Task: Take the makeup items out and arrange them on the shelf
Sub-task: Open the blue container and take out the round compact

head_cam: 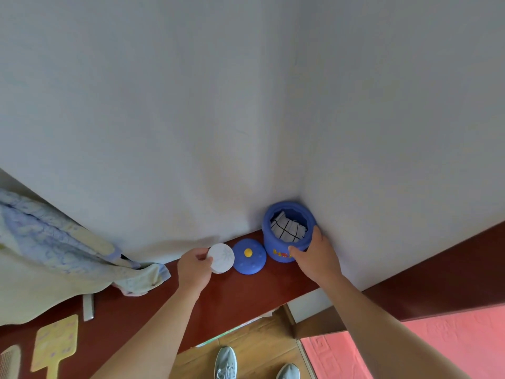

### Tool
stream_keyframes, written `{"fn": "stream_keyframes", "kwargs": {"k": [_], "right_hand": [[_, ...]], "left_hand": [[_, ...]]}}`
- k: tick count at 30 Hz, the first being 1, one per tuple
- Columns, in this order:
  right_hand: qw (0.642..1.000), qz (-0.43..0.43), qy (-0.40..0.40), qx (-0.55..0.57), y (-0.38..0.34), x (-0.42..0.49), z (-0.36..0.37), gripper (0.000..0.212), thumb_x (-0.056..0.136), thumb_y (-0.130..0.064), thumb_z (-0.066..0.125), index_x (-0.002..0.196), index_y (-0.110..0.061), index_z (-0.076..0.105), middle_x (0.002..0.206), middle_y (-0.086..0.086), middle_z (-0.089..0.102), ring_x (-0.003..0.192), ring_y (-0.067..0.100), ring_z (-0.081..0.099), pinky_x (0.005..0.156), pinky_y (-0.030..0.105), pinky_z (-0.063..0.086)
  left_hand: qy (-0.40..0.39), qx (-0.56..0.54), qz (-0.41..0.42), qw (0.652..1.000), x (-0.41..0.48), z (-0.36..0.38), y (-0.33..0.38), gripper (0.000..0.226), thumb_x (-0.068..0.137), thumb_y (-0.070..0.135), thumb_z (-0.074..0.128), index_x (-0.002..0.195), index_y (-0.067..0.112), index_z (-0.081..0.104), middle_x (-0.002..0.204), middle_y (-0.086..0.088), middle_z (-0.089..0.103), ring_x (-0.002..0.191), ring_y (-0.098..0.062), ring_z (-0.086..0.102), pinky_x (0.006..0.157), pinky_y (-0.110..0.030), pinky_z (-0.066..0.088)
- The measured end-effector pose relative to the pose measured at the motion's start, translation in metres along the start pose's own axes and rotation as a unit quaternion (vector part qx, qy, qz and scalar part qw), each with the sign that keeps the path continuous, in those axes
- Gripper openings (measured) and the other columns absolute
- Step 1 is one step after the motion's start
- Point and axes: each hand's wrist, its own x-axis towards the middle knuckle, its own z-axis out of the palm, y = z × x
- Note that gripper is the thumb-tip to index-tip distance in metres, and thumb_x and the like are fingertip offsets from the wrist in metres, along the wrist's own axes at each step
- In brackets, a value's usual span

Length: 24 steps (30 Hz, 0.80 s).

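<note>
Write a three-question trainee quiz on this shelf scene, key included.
1. True or false: the lid sits on the jar.
2. The left hand holds: A) the lid B) a white disc C) nothing.
3. Fill in: the right hand grips the ____.
Key: 1 false, it lies beside the jar; 2 B; 3 jar.

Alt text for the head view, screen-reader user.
A person's left hand pinches a white round case at a dark red shelf, while the right hand grips an open blue jar in the wall corner. The jar's blue lid with a yellow knob lies on the shelf between them; a grid-patterned white cloth shows inside the jar.
</note>
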Motion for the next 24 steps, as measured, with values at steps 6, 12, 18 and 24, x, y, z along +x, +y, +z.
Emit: {"fn": "stream_keyframes", "kwargs": {"k": [6, 12, 18, 24], "right_hand": [[1.0, -0.005, 0.004, -0.001, 0.002, 0.002, 0.002, 0.09, 0.079, -0.045, 0.069, 0.151, -0.014, 0.024, 0.143, 0.007, 0.045, 0.129, 0.023, 0.046, 0.102, 0.042, 0.047], [1.0, -0.006, -0.002, -0.003, 0.006, 0.005, 0.003, 0.092, 0.078, -0.048, 0.069, 0.152, -0.016, 0.024, 0.145, 0.006, 0.045, 0.129, 0.022, 0.046, 0.102, 0.04, 0.047], [1.0, -0.008, 0.001, -0.006, 0.01, 0.006, 0.005, 0.093, 0.078, -0.049, 0.069, 0.152, -0.016, 0.023, 0.146, 0.005, 0.043, 0.131, 0.021, 0.045, 0.103, 0.041, 0.047], [1.0, -0.01, 0.001, -0.009, 0.009, 0.006, 0.004, 0.092, 0.079, -0.049, 0.069, 0.152, -0.017, 0.022, 0.146, 0.004, 0.043, 0.13, 0.02, 0.046, 0.102, 0.04, 0.046]], "left_hand": [[0.0, 0.017, -0.024, 1.0, 0.002, -0.001, -0.013, 0.019, 0.078, 0.002, 0.065, 0.078, 0.02, 0.072, 0.078, 0.003, 0.07, 0.085, -0.021, 0.064, 0.075, -0.029, 0.044], [-0.001, 0.022, -0.034, 0.999, 0.004, 0.002, -0.022, 0.017, 0.079, 0.001, 0.064, 0.082, 0.014, 0.073, 0.078, 0.0, 0.069, 0.085, -0.023, 0.063, 0.07, -0.029, 0.043], [-0.002, 0.055, -0.014, 0.998, 0.008, 0.003, -0.028, 0.018, 0.085, 0.0, 0.061, 0.099, 0.005, 0.071, 0.091, -0.003, 0.068, 0.091, -0.021, 0.059, 0.08, -0.031, 0.043], [-0.025, 0.086, 0.003, 0.996, 0.014, 0.003, -0.042, 0.019, 0.088, 0.003, 0.062, 0.106, 0.006, 0.069, 0.103, -0.007, 0.071, 0.102, -0.026, 0.063, 0.084, -0.031, 0.045]]}}
